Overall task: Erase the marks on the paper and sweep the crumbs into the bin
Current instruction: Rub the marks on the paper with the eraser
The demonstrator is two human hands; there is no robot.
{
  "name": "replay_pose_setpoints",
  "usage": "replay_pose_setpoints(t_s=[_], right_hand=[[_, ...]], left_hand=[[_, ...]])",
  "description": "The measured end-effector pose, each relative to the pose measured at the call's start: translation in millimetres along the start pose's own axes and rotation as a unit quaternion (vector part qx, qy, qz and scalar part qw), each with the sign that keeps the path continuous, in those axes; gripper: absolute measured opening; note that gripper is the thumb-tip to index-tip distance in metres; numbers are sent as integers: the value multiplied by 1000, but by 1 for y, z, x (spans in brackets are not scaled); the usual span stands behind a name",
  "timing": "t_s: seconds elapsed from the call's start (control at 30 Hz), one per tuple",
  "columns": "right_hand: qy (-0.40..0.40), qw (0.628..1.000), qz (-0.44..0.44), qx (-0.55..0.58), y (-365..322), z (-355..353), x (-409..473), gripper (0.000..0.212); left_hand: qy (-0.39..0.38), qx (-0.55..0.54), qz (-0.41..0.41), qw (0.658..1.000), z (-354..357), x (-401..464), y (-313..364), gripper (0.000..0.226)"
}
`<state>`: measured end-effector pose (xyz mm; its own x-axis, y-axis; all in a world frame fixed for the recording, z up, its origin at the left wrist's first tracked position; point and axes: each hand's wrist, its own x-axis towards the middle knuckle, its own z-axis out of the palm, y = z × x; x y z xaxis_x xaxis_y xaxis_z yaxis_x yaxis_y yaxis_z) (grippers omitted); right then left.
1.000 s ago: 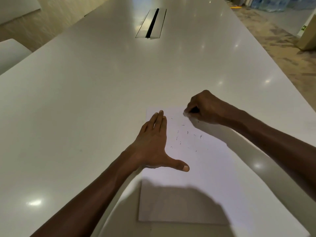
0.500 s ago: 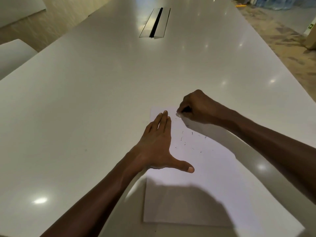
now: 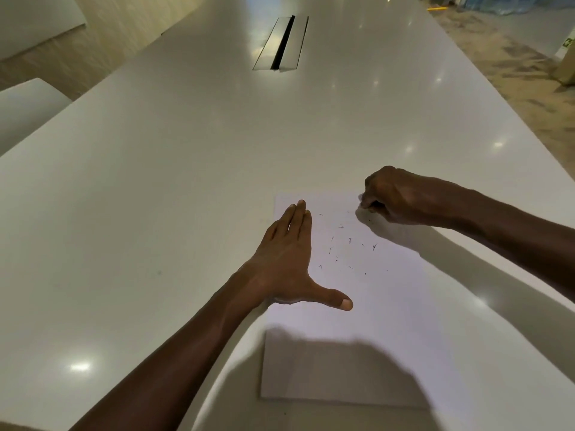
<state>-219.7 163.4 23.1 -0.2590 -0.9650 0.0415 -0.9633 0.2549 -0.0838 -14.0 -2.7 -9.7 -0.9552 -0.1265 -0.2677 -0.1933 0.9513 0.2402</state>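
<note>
Both forearms bare, no sleeves; left grip (image 3: 287, 262), right grip (image 3: 393, 195) ungloved.

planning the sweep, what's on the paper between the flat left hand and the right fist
In the head view, dark eraser crumbs lie scattered on the white paper between the left hand and the right hand. Nothing else shows there.

The left hand (image 3: 287, 262) lies flat on the paper's (image 3: 357, 306) left edge, fingers straight and together, thumb spread out toward the sheet's middle. The right hand (image 3: 393, 195) is curled into a fist at the paper's far right corner, fingertips pressed down, forearm reaching in from the right.
</note>
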Motion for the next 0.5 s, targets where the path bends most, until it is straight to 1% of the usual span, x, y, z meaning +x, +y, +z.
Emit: replay_pose_setpoints(t_s=[0.07,0.1,0.17,0.23,0.3,0.37,0.43,0.5], right_hand=[[-18,999,36,-18,1,-2,0,13],[-22,998,53,-2,3,-1,1,14],[-16,993,99,69,2,-7,1,19],[16,977,147,152,-5,-12,-7,16],[70,952,197,223,-11,-9,-14,13],[102,919,237,299,-19,-6,-21,14],[118,883,245,382,-30,-8,-28,11],[129,851,247,445,-40,-11,-33,9]], left_hand=[[0,3,-1,1000,0,0,1,163],[-1,3,-1,1000,0,0,1,163],[2,-2,-1,1000,0,0,1,163],[4,-12,1,1000,0,-1,1,163],[12,-19,5,1000,1,-2,0,162],[19,-35,10,999,1,0,-1,157],[43,-81,15,996,2,4,-4,145],[103,-147,18,984,5,5,-6,125]])
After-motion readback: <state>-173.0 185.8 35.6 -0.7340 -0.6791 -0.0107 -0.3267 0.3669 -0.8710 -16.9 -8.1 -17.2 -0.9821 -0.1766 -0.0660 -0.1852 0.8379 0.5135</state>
